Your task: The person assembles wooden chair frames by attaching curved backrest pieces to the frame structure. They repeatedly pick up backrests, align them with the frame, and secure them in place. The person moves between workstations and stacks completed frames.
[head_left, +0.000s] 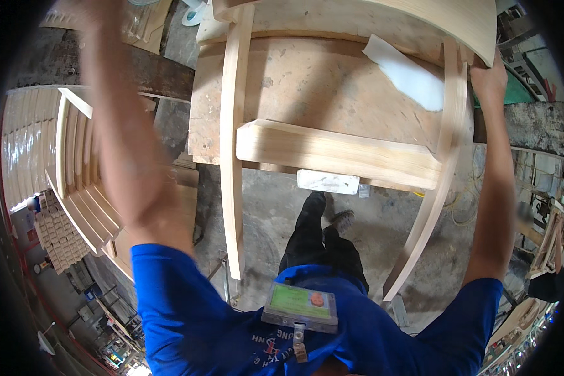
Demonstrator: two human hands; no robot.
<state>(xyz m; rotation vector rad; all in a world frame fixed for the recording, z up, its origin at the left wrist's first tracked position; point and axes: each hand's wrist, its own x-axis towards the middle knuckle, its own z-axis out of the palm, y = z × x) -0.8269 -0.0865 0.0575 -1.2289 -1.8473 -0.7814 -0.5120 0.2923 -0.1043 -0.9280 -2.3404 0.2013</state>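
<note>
A pale, unpainted wooden chair frame lies on a worn workbench top, its two long legs pointing toward me. A crosspiece joins the legs, and a broad curved panel spans their far end. At the far right corner, my right hand grips the frame beside that panel, with its fingertips partly hidden. My left hand is stretched out at the far left, away from the frame. Motion blur and the picture's upper edge hide its fingers. White foam sheet rests on the bench between the legs.
A whitish block sits at the bench's near edge. To the left stands a slatted wooden chair, close to my left forearm. Dark beams flank the bench. More wooden parts are at the right.
</note>
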